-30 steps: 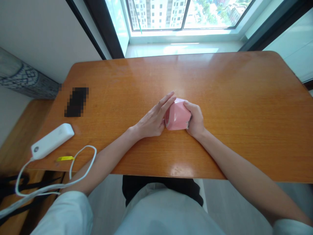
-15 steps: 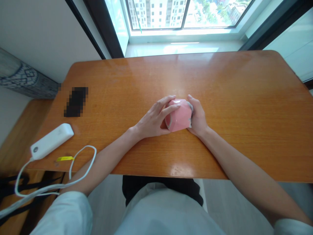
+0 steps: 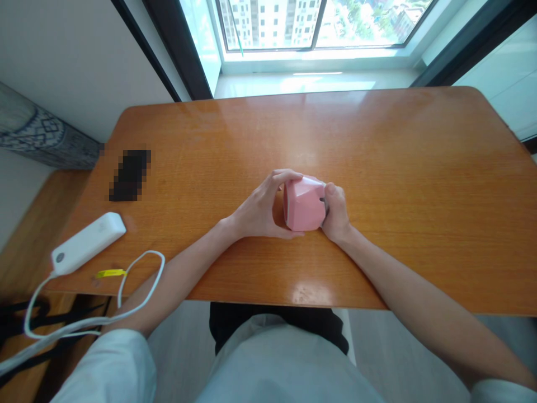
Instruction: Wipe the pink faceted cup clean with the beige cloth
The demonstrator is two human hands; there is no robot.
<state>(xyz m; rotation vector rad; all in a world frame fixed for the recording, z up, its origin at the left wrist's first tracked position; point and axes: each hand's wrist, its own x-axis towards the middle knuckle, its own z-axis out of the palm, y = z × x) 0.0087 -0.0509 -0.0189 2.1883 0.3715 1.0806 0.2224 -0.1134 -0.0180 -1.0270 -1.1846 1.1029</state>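
Observation:
A small pink faceted object, perhaps folded paper or a box, rests on the orange wooden table near its front edge. My left hand curls round its left side, fingers over the top and thumb underneath. My right hand grips its right side, with the thumb pressed on the upper right corner. Both hands hold it between them just above or on the tabletop.
A white power strip lies at the table's left front corner, its white cable looping off the edge. A dark pixelated item lies further back on the left. A window sill runs behind the table.
The pink object has been turned between my hands. My left fingers went from flat against its side to curled over its top. My right hand shifted lower on its right side.

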